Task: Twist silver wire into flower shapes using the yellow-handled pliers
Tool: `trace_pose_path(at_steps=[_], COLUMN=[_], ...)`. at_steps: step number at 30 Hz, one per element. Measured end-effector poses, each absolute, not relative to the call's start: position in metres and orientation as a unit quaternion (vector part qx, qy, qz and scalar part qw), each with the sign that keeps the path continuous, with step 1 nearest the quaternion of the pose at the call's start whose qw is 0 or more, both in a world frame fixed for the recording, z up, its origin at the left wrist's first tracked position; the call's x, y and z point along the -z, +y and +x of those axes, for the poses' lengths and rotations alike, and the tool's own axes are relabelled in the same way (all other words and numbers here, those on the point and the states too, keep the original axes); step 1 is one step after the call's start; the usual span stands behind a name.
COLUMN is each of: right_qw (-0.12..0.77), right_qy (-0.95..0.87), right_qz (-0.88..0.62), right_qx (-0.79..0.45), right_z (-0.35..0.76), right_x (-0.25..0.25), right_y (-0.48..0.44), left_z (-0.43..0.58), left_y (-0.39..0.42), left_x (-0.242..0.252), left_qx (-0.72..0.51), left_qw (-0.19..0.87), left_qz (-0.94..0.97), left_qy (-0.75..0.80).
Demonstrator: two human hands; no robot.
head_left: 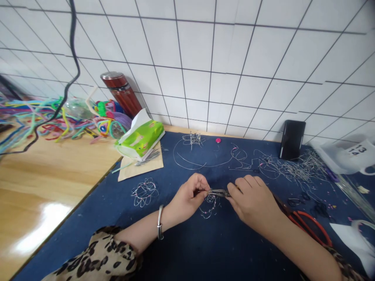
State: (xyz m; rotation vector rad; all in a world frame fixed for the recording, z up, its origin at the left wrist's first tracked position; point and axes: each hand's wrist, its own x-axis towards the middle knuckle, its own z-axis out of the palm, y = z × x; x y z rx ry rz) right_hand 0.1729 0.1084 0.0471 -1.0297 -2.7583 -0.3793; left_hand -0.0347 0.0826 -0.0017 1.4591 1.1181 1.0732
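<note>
Near the middle of the blue mat (187, 249), my left hand (191, 197) pinches a looped wire piece (207, 212) with small pink beads, which hangs below the fingertips. My right hand (252, 199) is closed around small metal pliers (218, 192). The pliers' jaws point left and meet the wire at my left fingertips. Another wire piece of flower-like loops (145, 192) lies to the left of my left hand. Behind my hands lie a wire bundle (195, 139), a pink round item (218, 140) and long loose wires (240, 156).
Orange-handled scissors (312, 224) lie beside my right forearm. A tangle of cut wire (301, 168), a black phone (292, 139) and a white cup (359, 154) are at the right. Back left are a tissue pack (142, 138), red thermos (121, 93) and pipe cleaners (67, 121).
</note>
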Motion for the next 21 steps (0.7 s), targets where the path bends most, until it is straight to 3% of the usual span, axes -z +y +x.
trace_pose_path(at_steps=[21], right_qw=[0.052], right_qy=[-0.933], right_qz=[-0.348], right_qx=[0.082], right_z=[0.1743], right_x=[-0.0445], right_y=[0.1086], left_z=[-0.0358], left_y=[0.0819], left_x=[0.0007], left_qx=[-0.383], left_qw=[0.461], left_qz=[0.644], left_qy=[0.475])
